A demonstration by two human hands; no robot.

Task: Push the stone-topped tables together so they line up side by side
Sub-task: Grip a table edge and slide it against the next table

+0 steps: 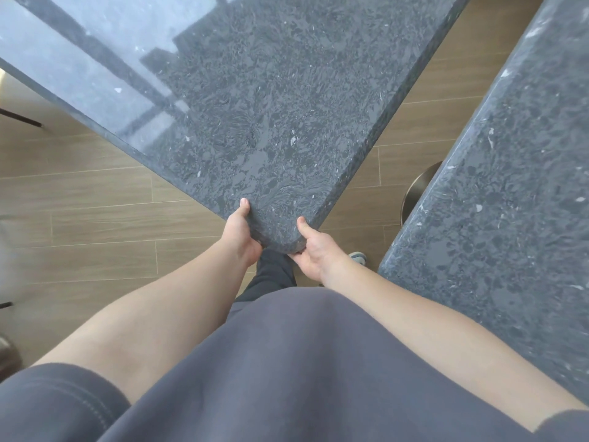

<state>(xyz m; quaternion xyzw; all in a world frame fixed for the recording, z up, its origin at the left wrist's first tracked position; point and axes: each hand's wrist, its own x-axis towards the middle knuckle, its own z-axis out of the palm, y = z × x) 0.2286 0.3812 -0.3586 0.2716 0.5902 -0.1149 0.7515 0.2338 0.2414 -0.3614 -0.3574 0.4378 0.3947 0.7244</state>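
Left table [255, 100] sits skewed, near corner pointing at the body, well apart from the right table [510, 199] across bare wood floor [95, 218]. Left hand [240, 232] grips the corner's left edge, thumb on top, fingers hidden underneath; right hand [314, 250] grips the right edge likewise. Best to swing that corner rightward, keep pressure even, watch the foot [358, 257] in the gap.

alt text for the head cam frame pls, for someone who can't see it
Seen from above, a person's left hand and right hand grip the rounded corner of a dark stone table, thumbs on top. A second stone table stands to the right, apart from it, with wood floor showing in the gap between them.
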